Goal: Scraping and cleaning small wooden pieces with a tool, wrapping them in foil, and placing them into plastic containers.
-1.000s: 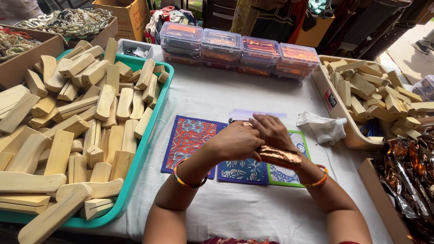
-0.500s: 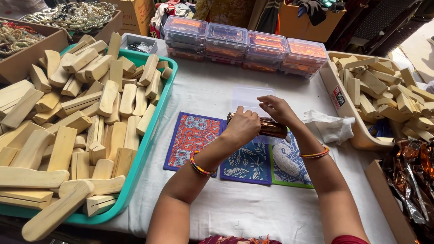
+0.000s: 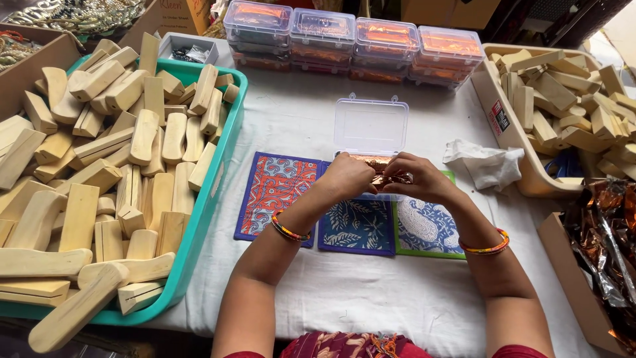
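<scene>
Copper-foil packet (image 3: 387,174) half hidden | left hand (image 3: 344,178), right hand (image 3: 421,180) grip it

Bright, even daylight, soft and diffuse. Only faint shadows under the hands (image 3: 387,178) and beside the teal tray (image 3: 218,179) on the white bench (image 3: 371,298). Mild glare on the clear box lid (image 3: 370,124) and copper foil (image 3: 606,225). Sharp centre, slight wide-angle stretch at edges.
</scene>
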